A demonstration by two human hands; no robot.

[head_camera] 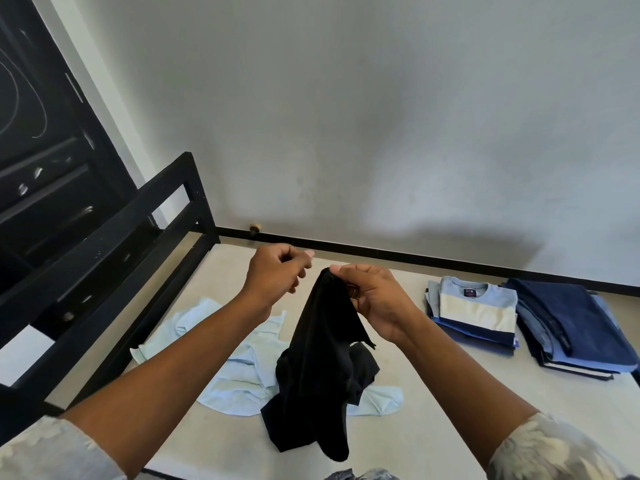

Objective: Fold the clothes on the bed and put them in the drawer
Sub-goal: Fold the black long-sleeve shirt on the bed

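Note:
A black garment (320, 362) hangs in front of me, its top edge pinched by my right hand (372, 299), its lower part bunched on the bed (450, 420). My left hand (277, 277) hovers just left of the garment's top with fingers curled, holding nothing that I can see. Under the black garment lies a crumpled pale blue shirt (239, 368). At the right of the bed sit two folded stacks: one topped by a light blue and white striped shirt (476, 306), one of dark navy clothes (571, 323).
A black metal bed frame (138, 244) runs along the left side. Behind it stands a dark cabinet with drawers (45, 174). A grey wall (346, 116) with a black baseboard borders the far edge of the bed.

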